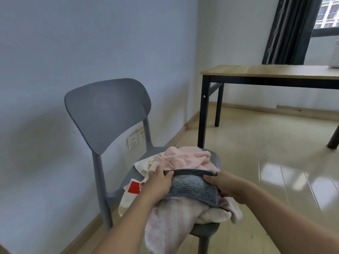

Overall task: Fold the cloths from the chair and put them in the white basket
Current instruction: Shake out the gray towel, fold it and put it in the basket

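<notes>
Both bare forearms reach forward over the chair (108,114) seat. The left hand (157,182) pinches the left end of the grey cloth (192,187), thumb on top. The right hand (225,186) grips its right end, fingers curled under.

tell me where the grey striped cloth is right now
The grey striped cloth lies atop the cloth pile on the chair, low centre, gripped by both hands.

Both hands (157,182) gripping grey cloth (192,187), cloth pile, grey chair (108,114), possibly basket (334,57)
</notes>
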Available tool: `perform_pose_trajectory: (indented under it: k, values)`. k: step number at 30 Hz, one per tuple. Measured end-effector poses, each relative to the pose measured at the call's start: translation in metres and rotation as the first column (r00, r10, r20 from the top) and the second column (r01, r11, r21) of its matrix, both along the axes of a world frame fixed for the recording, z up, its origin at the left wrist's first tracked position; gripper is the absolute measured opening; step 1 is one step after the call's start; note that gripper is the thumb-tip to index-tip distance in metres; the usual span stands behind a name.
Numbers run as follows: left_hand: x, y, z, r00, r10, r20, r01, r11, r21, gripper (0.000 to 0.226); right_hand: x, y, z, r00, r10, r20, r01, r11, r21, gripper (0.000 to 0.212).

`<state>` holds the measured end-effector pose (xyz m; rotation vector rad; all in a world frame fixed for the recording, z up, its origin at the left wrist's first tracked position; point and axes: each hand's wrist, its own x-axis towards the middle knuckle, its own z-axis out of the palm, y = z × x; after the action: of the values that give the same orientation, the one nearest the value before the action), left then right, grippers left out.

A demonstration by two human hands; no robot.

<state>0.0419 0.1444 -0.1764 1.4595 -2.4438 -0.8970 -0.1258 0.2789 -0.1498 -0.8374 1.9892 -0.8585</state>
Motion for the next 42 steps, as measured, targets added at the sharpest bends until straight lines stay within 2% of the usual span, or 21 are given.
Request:
perform_pose_trajectory:
  k: [3, 6, 8, 11, 14, 16, 17, 19, 22, 25, 27, 29, 31, 34, 38, 40, 42]
  values:
    - [-0.005, -0.017, -0.011, 0.998, 0.065, -0.026, -0.063, 0.994, 0.086, 0.064, -0.007, -0.013, -0.007, 1.0, -0.004, 0.005, 0.003, 0.999, 0.047, 0.038]
    - [-0.008, -0.028, -0.016, 1.0, 0.027, -0.003, -0.027, 0.995, 0.093, 0.063, -0.014, -0.019, -0.005, 0.998, 0.038, -0.047, -0.032, 0.991, 0.129, 0.043]
    - [-0.01, -0.03, -0.017, 1.0, 0.006, 0.02, -0.007, 0.996, 0.085, 0.06, -0.017, -0.019, -0.003, 0.998, 0.054, -0.028, -0.049, 0.987, 0.151, 0.043]
    - [-0.009, -0.024, -0.012, 1.0, -0.002, 0.008, 0.001, 0.999, 0.053, 0.054, -0.012, -0.014, 0.002, 0.999, 0.044, -0.026, -0.042, 0.995, 0.086, 0.031]
    - [-0.001, -0.011, 0.005, 0.999, -0.028, 0.043, 0.033, 0.991, -0.129, 0.047, 0.003, -0.006, 0.017, 0.999, 0.029, -0.043, -0.031, 0.998, -0.048, 0.025]
    - [0.006, -0.002, 0.019, 0.997, -0.042, 0.059, 0.053, 0.979, -0.198, 0.04, 0.012, -0.003, 0.03, 1.0, -0.008, -0.007, 0.007, 0.99, -0.142, 0.031]
    - [0.011, 0.004, 0.028, 0.999, -0.042, 0.028, 0.047, 0.978, -0.201, 0.035, 0.016, -0.001, 0.039, 0.999, -0.027, 0.016, 0.03, 0.983, -0.18, 0.031]
    - [0.02, 0.015, 0.046, 0.991, -0.026, -0.128, -0.003, 0.975, -0.221, 0.025, 0.028, 0.005, 0.06, 0.994, -0.067, 0.086, 0.086, 0.965, -0.246, 0.024]
    - [0.03, 0.026, 0.08, 0.916, 0.01, -0.4, -0.122, 0.959, -0.256, 0.024, 0.046, 0.016, 0.092, 0.95, -0.092, 0.299, 0.202, 0.91, -0.362, 0.017]
    - [0.04, 0.045, 0.113, 0.808, 0.011, -0.589, -0.062, 0.996, -0.066, 0.031, 0.062, 0.032, 0.12, 0.938, -0.107, 0.33, 0.259, 0.849, -0.461, 0.013]
    - [0.048, 0.06, 0.129, 0.764, 0.101, -0.637, -0.007, 0.989, 0.149, 0.042, 0.071, 0.046, 0.136, 0.937, -0.097, 0.334, 0.265, 0.823, -0.502, 0.013]
    - [0.057, 0.074, 0.139, 0.755, 0.226, -0.615, 0.084, 0.897, 0.433, 0.05, 0.081, 0.061, 0.151, 0.944, -0.092, 0.316, 0.259, 0.8, -0.541, 0.014]
    - [0.065, 0.084, 0.146, 0.756, 0.281, -0.591, 0.152, 0.803, 0.576, 0.055, 0.089, 0.077, 0.162, 0.952, -0.106, 0.289, 0.258, 0.785, -0.563, 0.015]
    - [0.065, 0.095, 0.156, 0.695, 0.302, -0.652, 0.2, 0.79, 0.58, 0.05, 0.094, 0.096, 0.175, 0.95, -0.135, 0.283, 0.279, 0.776, -0.565, 0.014]
    - [0.047, 0.107, 0.174, 0.462, 0.318, -0.828, 0.155, 0.89, 0.428, 0.023, 0.094, 0.108, 0.185, 0.939, -0.229, 0.257, 0.34, 0.737, -0.585, 0.013]
    - [0.033, 0.105, 0.178, 0.432, 0.322, -0.842, 0.157, 0.893, 0.422, 0.024, 0.087, 0.106, 0.184, 0.936, -0.281, 0.214, 0.352, 0.697, -0.624, 0.029]
    - [0.019, 0.1, 0.175, 0.454, 0.327, -0.829, 0.2, 0.869, 0.453, 0.021, 0.076, 0.101, 0.178, 0.925, -0.33, 0.187, 0.369, 0.668, -0.646, 0.039]
